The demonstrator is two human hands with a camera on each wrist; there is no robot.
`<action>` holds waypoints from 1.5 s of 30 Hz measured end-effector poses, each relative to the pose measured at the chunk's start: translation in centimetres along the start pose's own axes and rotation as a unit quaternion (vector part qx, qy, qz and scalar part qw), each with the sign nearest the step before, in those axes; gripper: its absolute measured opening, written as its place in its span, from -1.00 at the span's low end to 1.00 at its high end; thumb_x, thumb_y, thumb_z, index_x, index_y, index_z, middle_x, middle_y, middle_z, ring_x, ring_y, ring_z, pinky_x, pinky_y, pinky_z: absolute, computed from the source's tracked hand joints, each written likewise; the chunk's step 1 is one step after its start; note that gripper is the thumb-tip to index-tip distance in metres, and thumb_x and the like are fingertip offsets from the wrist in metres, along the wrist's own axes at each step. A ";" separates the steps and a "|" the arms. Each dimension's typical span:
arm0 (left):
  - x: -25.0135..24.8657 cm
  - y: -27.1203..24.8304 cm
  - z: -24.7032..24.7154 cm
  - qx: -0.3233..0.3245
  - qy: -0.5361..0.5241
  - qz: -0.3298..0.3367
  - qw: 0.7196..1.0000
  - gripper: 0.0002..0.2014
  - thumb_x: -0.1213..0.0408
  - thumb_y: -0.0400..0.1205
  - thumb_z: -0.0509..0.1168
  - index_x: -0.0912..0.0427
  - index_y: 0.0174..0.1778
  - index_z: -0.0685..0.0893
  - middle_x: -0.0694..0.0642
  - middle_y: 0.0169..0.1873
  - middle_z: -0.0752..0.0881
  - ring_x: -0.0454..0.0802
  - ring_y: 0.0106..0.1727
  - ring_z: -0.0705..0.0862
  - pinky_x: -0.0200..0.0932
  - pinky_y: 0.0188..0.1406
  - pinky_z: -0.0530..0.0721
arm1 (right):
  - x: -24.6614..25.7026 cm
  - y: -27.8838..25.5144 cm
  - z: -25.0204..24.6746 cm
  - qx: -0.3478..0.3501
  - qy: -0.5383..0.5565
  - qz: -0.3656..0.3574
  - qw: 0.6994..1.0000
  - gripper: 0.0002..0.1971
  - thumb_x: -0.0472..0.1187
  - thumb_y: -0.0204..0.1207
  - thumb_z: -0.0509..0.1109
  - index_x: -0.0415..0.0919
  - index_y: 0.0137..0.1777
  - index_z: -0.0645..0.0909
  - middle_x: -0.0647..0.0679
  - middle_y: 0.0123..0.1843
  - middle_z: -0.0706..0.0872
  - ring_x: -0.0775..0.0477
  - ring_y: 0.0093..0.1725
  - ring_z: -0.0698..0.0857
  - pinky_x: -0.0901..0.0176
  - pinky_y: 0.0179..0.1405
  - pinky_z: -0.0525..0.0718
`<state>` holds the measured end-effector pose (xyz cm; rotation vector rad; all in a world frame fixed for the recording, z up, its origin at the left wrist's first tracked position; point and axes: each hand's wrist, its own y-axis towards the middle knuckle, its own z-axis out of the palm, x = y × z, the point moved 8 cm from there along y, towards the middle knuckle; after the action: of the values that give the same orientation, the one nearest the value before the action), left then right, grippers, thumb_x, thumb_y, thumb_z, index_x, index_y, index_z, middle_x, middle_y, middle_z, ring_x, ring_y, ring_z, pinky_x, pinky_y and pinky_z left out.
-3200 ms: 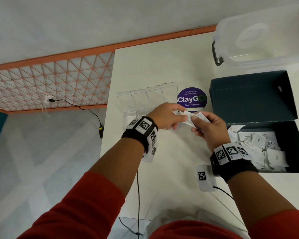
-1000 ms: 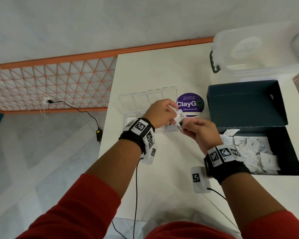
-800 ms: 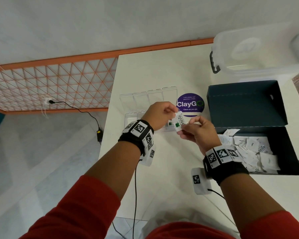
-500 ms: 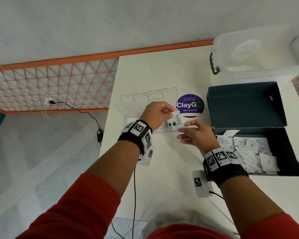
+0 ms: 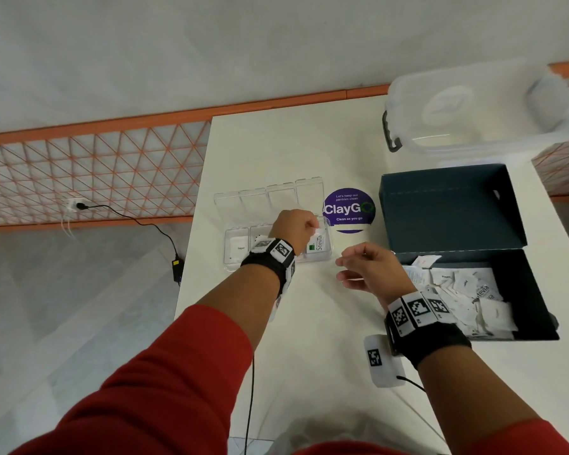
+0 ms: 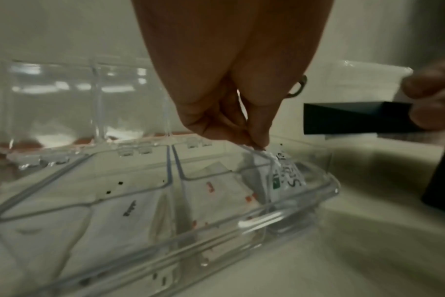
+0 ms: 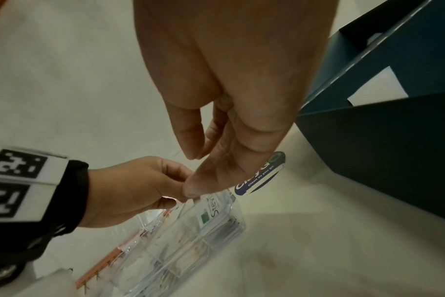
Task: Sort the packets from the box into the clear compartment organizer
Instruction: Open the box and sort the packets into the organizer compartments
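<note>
item: stevia packet [image 5: 316,247], white with green mark, standing on edge in the rightmost compartment of the clear compartment organizer [image 5: 234,259], long axis running away from us, top edge leaning toward the hinged lids.
left grip [image 5: 297,227]: we see thumb and forefinger pinching the packet's top edge from directly above; the hand sits over the organizer.
right grip [image 5: 368,269]: fingers loosely spread, holding nothing, hovering over the worktop [image 5: 309,152] between organizer and box.
box [image 5: 519,290]: dark, open, heaped with white packets [image 5: 467,290], just right of the right hand.
we judge the right hand nearer the box for the next pick; the left need only let go.
other compartments: a sugar packet [image 5: 239,247] at far left.
</note>
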<state>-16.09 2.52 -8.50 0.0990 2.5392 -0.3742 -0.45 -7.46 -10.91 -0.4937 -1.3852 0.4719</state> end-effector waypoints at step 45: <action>15.2 -9.0 -4.6 -0.026 -0.112 -0.262 0.958 -0.22 -0.29 0.70 -0.22 0.32 0.46 0.45 0.36 0.36 0.57 0.32 0.36 0.54 0.21 0.41 0.45 | 2.2 3.5 3.5 -0.027 -0.457 -0.087 0.885 -0.57 -0.05 0.73 0.29 -0.26 0.50 0.52 -0.06 0.46 0.58 -0.04 0.43 0.59 0.16 0.38 0.55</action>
<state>-32.59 -4.97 -10.92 -0.6135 2.3165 -0.4862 -3.73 -3.13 -10.79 -0.1661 -2.3360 0.5443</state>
